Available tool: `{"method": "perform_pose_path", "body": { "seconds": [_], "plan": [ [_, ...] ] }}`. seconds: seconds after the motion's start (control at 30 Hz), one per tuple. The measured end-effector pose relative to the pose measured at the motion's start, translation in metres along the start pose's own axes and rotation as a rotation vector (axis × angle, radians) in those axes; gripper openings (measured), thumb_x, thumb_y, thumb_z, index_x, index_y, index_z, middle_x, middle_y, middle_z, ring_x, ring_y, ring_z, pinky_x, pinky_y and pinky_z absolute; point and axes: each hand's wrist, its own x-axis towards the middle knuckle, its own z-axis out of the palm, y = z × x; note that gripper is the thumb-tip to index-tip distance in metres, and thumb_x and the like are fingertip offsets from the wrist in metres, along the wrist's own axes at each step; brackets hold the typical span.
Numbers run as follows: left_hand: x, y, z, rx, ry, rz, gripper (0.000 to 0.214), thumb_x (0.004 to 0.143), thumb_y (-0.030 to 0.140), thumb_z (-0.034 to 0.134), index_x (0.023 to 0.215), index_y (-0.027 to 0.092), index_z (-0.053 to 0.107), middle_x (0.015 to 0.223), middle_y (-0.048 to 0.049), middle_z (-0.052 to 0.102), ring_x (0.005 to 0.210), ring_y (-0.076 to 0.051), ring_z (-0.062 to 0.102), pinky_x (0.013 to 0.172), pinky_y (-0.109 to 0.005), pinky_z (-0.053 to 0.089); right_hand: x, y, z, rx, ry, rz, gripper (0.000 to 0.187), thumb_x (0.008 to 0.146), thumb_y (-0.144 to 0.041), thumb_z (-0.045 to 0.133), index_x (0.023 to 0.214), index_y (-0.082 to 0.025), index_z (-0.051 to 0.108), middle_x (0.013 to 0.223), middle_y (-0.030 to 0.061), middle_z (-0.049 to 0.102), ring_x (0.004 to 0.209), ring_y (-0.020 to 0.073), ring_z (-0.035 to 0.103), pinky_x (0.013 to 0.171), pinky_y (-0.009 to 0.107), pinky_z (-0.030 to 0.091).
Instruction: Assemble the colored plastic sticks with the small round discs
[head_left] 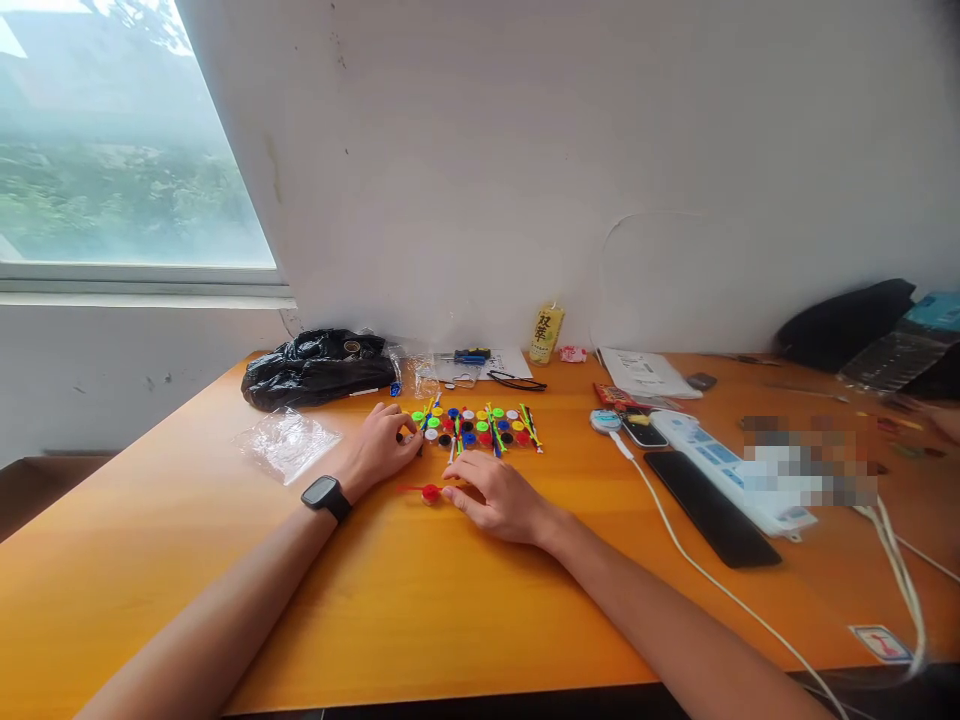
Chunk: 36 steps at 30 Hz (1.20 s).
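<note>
Two rows of small round caps [469,426] in several colours lie on the table, with thin coloured sticks [495,430] lying across them in bunches. At the left end of these rows is my left hand [382,447], wearing a black watch; its bent fingers close together at a dark piece too small to make out. My right hand [501,497] rests in front of the rows, thumb and forefinger apart. Just beyond its thumb tip lies a red cap [430,494] with a thin red stick behind it. Whether the thumb touches that stick is unclear.
Behind are a black plastic bag [319,368], clear wrappers [289,443], a screwdriver [471,356] and a yellow drink carton [545,333]. To the right lie a black phone [712,508], a white power strip [705,455] and a white cable [686,560]. Another person's hand shows far right.
</note>
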Motion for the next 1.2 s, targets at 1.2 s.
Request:
{"method": "perform_pose_path", "body": {
  "seconds": [1.2],
  "plan": [
    [-0.021, 0.085, -0.007, -0.61, -0.023, 0.05, 0.027, 0.105, 0.023, 0.046, 0.128, 0.023, 0.06, 0.114, -0.0077, 0.068, 0.099, -0.021, 0.064, 0.093, -0.04, 0.056, 0.012, 0.03, -0.006, 0.874, 0.505, 0.468, 0.045, 0.099, -0.053, 0.06, 0.134, -0.025, 0.065, 0.079, -0.002, 0.057, 0.057, 0.0119, 0.044, 0.051, 0.025, 0.042]
  ]
}}
